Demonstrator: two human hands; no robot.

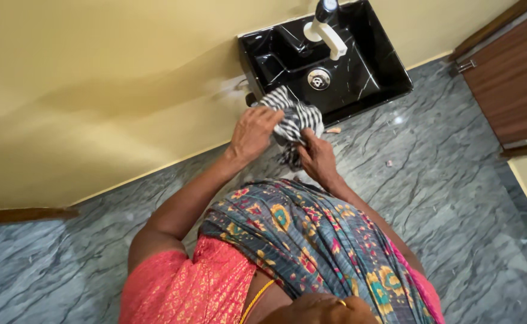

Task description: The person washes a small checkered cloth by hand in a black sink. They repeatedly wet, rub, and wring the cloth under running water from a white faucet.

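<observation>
At the front edge of the black sink (368, 84), both hands on a striped cloth (294, 120).
Left hand (253, 133) and right hand (316, 157) are both closed around it, cloth bunched between them, tail hanging below.

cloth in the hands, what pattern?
Black-and-white stripes on the cloth, held by left hand and right hand; head view.

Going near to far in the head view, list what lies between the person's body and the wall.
Patterned sari → right hand → left hand → striped cloth → black sink → drain → white tap → yellow wall.
</observation>
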